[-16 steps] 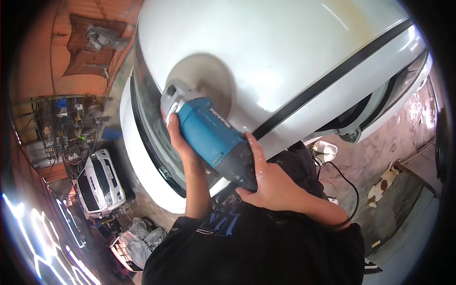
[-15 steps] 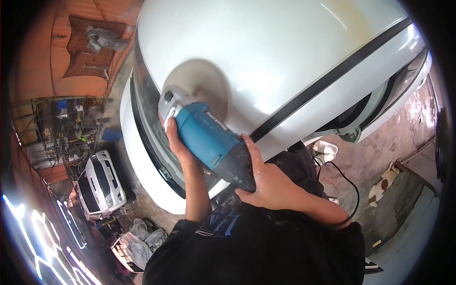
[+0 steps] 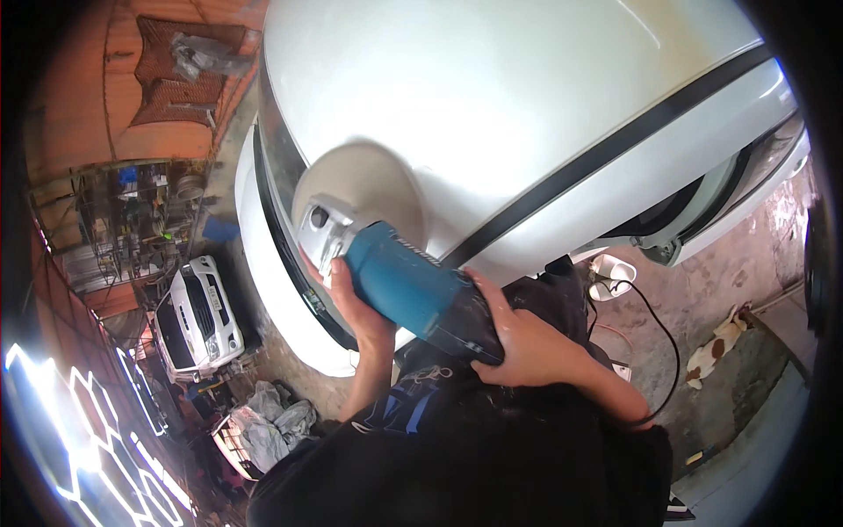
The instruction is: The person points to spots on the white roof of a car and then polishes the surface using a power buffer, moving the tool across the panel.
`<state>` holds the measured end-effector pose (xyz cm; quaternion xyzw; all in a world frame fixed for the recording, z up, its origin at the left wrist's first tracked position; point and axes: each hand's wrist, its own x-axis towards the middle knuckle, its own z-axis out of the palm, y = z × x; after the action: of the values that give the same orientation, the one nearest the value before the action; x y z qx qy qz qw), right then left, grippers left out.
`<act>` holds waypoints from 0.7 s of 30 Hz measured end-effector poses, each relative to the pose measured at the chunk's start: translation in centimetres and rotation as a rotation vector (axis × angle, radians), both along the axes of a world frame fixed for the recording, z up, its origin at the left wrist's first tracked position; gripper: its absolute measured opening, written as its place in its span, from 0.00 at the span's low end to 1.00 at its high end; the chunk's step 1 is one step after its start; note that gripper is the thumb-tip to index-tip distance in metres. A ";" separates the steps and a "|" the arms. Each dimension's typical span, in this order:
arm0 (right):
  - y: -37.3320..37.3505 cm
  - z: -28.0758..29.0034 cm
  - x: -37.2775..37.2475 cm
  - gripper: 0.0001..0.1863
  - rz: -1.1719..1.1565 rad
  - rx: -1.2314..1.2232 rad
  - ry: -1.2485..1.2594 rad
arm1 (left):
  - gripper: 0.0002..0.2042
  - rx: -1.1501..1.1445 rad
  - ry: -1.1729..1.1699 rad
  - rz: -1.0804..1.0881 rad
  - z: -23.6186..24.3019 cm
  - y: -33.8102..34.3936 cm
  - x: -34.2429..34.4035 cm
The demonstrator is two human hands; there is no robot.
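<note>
A blue and black power polisher [image 3: 399, 279] with a silver gear head is held in both hands. Its round pale pad [image 3: 369, 180] rests against the white car's roof [image 3: 509, 114], near the windshield edge; the pad looks smeared as if spinning. My left hand [image 3: 362, 309] is wrapped round the left side of the tool behind the gear head, thumb on top, other fingers hidden beneath. Around the black rear end of the body my right hand [image 3: 520, 341] is closed, its fingers partly hidden under the tool.
A black trim strip [image 3: 615, 145] runs along the roof's near side. A black cable [image 3: 672, 351] hangs at right, by white clogs [image 3: 612, 274]. A brown and white animal [image 3: 716, 351] lies on the floor. Leftward stand another white car [image 3: 200, 316] and cluttered shelving [image 3: 132, 220].
The polisher and both hands have moved closer to me and slightly right, toward the roof's near edge. The whole view has shifted a little. Both hands keep their hold.
</note>
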<state>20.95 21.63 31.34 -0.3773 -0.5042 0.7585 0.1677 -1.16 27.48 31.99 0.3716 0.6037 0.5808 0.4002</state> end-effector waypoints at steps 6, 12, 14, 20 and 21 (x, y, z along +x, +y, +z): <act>-4.3 0.7 3.4 0.61 -0.304 0.031 -0.032 | 0.42 0.036 0.099 -0.253 2.4 0.2 5.1; -4.8 -0.3 3.3 0.61 -0.336 0.064 -0.046 | 0.45 0.039 0.128 -0.274 1.5 0.1 4.7; -4.3 -1.4 2.3 0.61 -0.312 0.070 -0.013 | 0.45 0.056 0.128 -0.230 0.3 -0.3 2.6; -0.9 -3.3 -2.4 0.59 -0.089 0.090 0.040 | 0.41 0.098 0.041 -0.114 -0.6 -0.9 -2.2; -0.5 -3.6 -3.2 0.59 -0.062 0.109 0.055 | 0.35 0.075 0.070 -0.077 -0.6 -1.0 -2.7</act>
<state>17.78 21.08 27.74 -0.3623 -0.5280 0.7343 0.2254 -3.82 26.43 31.36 0.4295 0.5805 0.5737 0.3866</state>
